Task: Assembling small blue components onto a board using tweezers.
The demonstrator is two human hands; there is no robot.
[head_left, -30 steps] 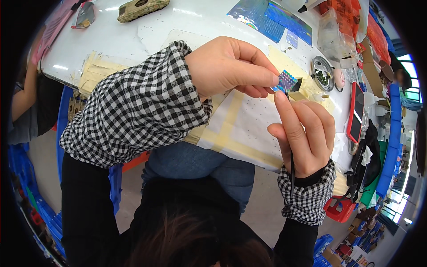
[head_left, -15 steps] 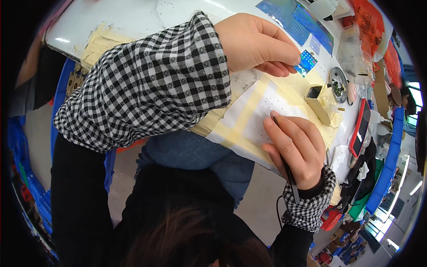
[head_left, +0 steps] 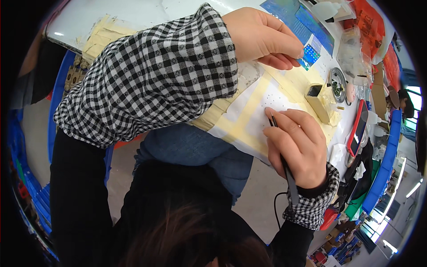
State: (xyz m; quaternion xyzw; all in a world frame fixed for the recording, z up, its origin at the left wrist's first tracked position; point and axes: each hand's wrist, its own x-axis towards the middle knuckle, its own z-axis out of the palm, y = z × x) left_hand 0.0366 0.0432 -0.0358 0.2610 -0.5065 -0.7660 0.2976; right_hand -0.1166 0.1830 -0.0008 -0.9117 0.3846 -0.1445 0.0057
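Observation:
My left hand (head_left: 267, 39) pinches a small shiny blue sheet (head_left: 312, 55) with rows of light dots, between thumb and forefinger, raised over the table. My right hand (head_left: 301, 149) holds black tweezers (head_left: 290, 178) like a pen, their tips slightly apart. Those tips are close to a white paper (head_left: 253, 116) with yellow tape strips across it. Tiny dark specks (head_left: 270, 99) lie scattered on the paper, just beyond the tweezers. Whether anything sits between the tips is too small to tell.
Right of the paper are a yellow-taped block (head_left: 321, 103), a round metal dish (head_left: 338, 84) with dark green bits and a red-edged phone (head_left: 357, 128). Larger blue shiny sheets (head_left: 307, 24) and a red plastic bag (head_left: 370, 24) lie farther back. Another person's arm shows at far left.
My left hand has shifted slightly up and right with the blue sheet. My right hand has tilted a little, and the tweezer tips now show apart, slightly lower and left.

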